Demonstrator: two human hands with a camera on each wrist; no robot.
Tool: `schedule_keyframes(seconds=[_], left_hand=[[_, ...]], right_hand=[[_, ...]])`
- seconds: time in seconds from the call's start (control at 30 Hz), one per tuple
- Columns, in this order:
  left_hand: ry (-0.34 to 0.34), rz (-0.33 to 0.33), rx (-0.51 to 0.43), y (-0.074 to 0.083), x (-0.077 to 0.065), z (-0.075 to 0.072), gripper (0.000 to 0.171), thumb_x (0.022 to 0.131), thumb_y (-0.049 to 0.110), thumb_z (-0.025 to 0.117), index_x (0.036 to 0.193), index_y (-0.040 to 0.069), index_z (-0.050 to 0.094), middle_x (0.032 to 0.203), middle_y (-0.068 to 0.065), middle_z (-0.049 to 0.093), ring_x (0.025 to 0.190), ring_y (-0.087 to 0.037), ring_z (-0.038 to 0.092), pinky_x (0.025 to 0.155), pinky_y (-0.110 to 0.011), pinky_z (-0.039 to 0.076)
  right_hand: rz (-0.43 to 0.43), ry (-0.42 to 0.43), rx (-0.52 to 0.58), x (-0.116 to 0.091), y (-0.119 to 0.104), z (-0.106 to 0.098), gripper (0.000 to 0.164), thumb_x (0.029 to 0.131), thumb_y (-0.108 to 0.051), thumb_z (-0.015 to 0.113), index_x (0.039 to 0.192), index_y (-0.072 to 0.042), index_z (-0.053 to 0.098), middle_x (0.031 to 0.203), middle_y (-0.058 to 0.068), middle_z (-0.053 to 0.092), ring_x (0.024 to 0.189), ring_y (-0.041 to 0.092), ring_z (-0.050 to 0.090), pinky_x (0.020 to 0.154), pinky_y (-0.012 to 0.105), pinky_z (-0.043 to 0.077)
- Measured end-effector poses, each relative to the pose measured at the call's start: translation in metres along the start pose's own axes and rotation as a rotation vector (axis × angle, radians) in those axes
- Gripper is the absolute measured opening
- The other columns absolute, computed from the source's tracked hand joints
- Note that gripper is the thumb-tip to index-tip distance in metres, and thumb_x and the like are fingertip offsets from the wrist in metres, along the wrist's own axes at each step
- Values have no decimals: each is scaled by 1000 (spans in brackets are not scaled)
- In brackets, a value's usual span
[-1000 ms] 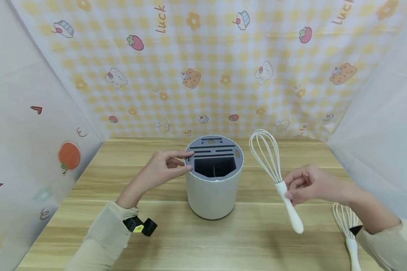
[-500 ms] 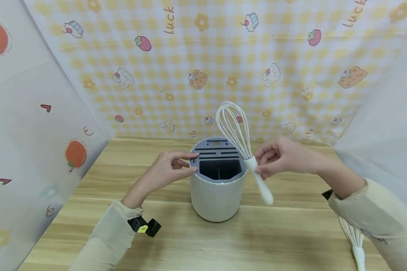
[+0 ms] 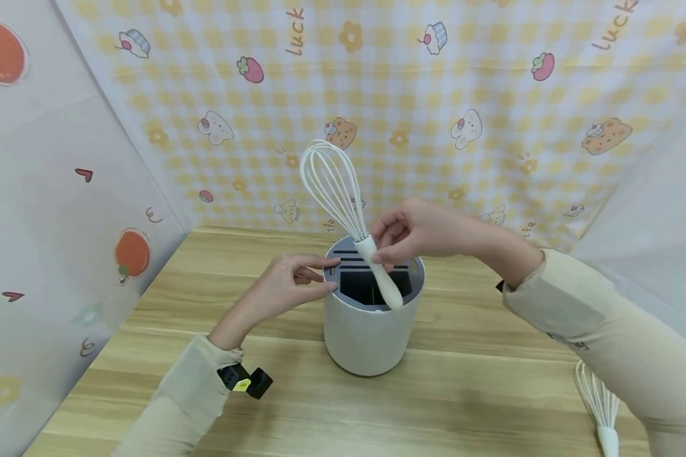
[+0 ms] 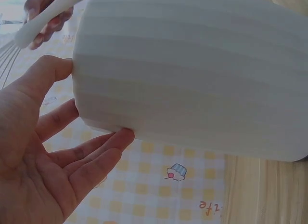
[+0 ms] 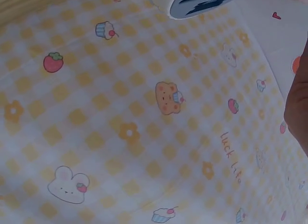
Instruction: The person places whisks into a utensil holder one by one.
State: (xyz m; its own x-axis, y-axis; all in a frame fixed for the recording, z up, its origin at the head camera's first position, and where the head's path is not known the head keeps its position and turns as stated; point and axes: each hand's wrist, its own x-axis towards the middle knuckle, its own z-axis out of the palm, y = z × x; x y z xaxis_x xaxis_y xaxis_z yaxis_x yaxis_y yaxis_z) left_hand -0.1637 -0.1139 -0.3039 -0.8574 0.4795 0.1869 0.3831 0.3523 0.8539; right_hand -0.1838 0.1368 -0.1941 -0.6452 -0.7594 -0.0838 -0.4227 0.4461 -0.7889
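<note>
My right hand (image 3: pixel 420 230) pinches the upper handle of a white balloon whisk (image 3: pixel 385 282). The whisk slants over the utensil holder (image 3: pixel 368 343), loops up to the left and handle end down over the big compartment. This holder is a white upright cylinder with a grey slotted top (image 3: pixel 349 298). At its left rim, my left hand (image 3: pixel 286 282) touches with thumb and fingertips spread. In the left wrist view, relaxed fingers (image 4: pixel 98 168) lie along the white wall (image 4: pixel 183 79). The right wrist view catches only part of my right hand (image 5: pixel 298 111); the whisk is outside it.
A second whisk (image 3: pixel 600 406) lies on the wooden table (image 3: pixel 463 406) at the lower right, partly behind my right sleeve (image 3: pixel 594 324). A yellow checked cloth (image 3: pixel 411 89) hangs behind the holder. A white patterned sheet (image 3: pixel 40 209) stands at the left.
My right hand has carried the whisk leftward and up, from right of the holder to above its top. My left hand stays at the rim.
</note>
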Motion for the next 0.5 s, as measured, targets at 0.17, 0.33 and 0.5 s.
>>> schedule_keyframes(seconds=[0.17, 0.33, 0.5], left_hand=[[-3, 4, 8, 0, -1, -2, 39, 82, 24, 70, 119, 14, 63, 121, -4, 58, 93, -19, 62, 72, -30, 53], [1, -10, 36, 0, -2, -2, 38, 82, 27, 69, 119, 16, 64, 120, -4, 58, 92, -19, 63, 72, -30, 53], [9, -31, 47, 1, -2, -2, 37, 82, 28, 70, 116, 13, 65, 118, -3, 60, 93, -18, 63, 72, -31, 52]], right_hand=[[-46, -11, -32, 19, -5, 4, 16, 80, -4, 66, 93, 4, 62, 77, 8, 67, 73, 27, 66, 69, 31, 53], [-125, -63, -110, 34, 1, 11, 10, 80, -5, 65, 87, 0, 61, 76, 5, 67, 73, 17, 65, 69, 28, 52], [-170, -110, -220, 40, 5, 18, 9, 77, -4, 66, 81, -3, 59, 78, 2, 66, 74, 11, 63, 66, 26, 51]])
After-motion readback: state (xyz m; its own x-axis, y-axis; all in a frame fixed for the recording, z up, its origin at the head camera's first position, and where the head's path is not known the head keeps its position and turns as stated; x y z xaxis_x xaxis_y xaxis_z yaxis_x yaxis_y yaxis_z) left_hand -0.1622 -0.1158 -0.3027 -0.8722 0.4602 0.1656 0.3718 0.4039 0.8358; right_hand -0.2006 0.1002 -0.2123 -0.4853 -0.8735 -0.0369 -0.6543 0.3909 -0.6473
